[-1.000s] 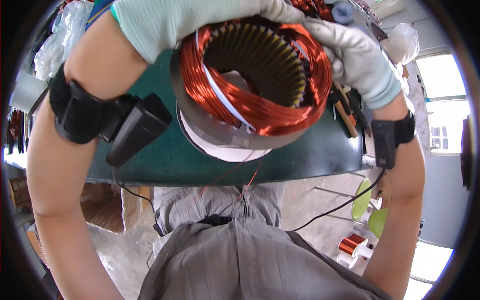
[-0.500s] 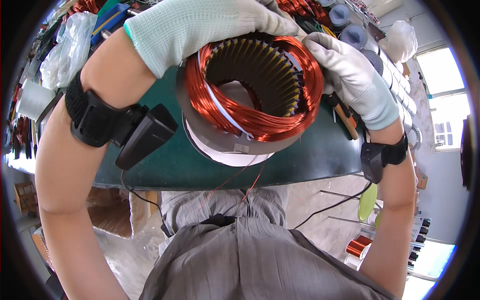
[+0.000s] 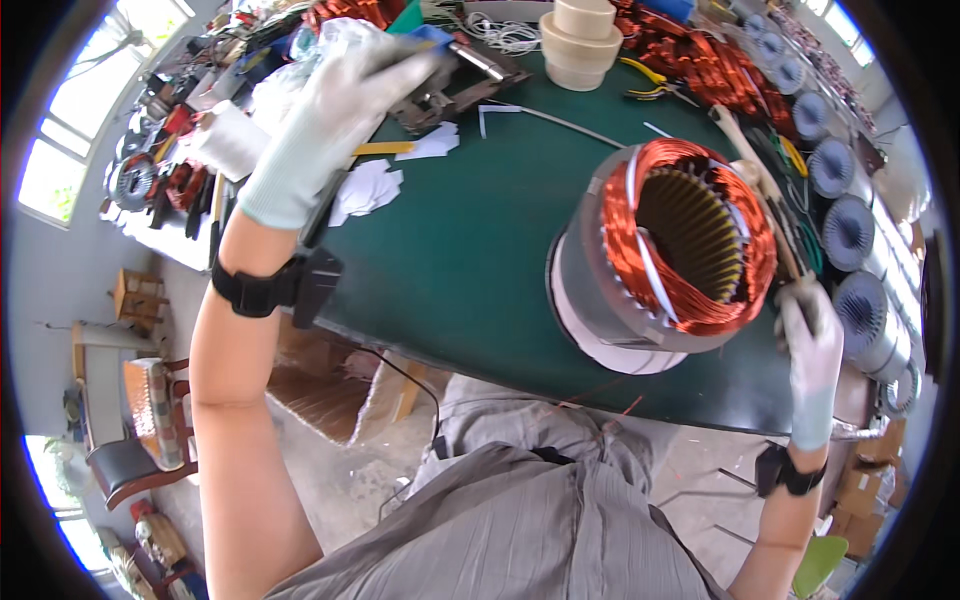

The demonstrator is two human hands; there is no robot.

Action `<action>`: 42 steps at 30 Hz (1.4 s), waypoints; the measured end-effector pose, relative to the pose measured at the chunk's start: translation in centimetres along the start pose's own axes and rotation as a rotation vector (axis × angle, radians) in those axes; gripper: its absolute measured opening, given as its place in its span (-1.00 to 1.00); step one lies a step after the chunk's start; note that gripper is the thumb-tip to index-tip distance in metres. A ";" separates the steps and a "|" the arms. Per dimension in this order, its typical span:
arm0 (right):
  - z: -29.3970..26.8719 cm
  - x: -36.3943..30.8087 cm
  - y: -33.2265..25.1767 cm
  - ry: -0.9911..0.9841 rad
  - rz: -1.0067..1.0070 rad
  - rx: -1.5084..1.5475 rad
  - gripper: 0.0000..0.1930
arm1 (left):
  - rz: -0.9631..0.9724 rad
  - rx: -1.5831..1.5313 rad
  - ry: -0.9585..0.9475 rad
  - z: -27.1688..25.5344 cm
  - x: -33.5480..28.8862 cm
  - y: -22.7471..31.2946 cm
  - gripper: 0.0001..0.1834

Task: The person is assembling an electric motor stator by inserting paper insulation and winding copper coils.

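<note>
A motor stator [image 3: 620, 275] with a thick ring of copper windings [image 3: 625, 225] rests tilted on a round white stand [image 3: 600, 335], on the right of the green table. My gloved left hand [image 3: 360, 90] is away from it at the far left, above a clear plastic bag and next to a dark metal vise-like tool [image 3: 430, 105]. Its fingers look stretched out, though blurred, and I see nothing in them. My gloved right hand [image 3: 810, 325] is right of the stator, its fingers curled at the lower end of a wooden-handled tool [image 3: 785, 245].
Paper scraps [image 3: 367, 190] and a thin rod [image 3: 560, 122] lie on the green table [image 3: 450, 250]. Cream round blocks [image 3: 580, 50], yellow-handled pliers [image 3: 655, 85] and copper coils [image 3: 690, 50] are at the back. Grey stator cores [image 3: 850, 230] line the right edge.
Both hands have come off the stator's windings. The left hand has moved to the far left, and the right hand down beside the wooden handle. My view has turned left, showing more table.
</note>
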State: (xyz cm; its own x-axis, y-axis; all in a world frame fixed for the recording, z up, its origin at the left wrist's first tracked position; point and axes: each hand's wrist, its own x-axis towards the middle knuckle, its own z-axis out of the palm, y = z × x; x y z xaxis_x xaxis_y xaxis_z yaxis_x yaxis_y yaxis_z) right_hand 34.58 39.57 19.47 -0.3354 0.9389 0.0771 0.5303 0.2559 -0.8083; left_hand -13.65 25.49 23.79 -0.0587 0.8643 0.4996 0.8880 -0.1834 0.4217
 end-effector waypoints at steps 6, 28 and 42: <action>0.6 -2.3 5.7 0.036 0.207 0.137 -0.85 | -0.431 0.453 -0.255 0.7 -9.0 -4.3 -0.73; 3.8 5.7 -6.0 -0.014 -0.638 -0.136 -0.67 | -0.506 -0.506 0.353 6.9 -2.3 9.7 -0.69; 8.6 12.0 -6.8 0.087 -1.405 -0.475 -0.76 | -0.430 -0.445 0.159 9.7 2.0 7.9 -0.65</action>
State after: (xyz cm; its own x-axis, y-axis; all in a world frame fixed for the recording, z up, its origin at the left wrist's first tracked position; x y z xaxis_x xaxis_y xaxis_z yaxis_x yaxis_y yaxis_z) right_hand 20.29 47.08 20.86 -0.7385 -0.1281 0.6620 0.0240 0.9762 0.2157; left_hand -2.31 30.27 20.78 -0.4652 0.8302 0.3070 0.4970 -0.0420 0.8667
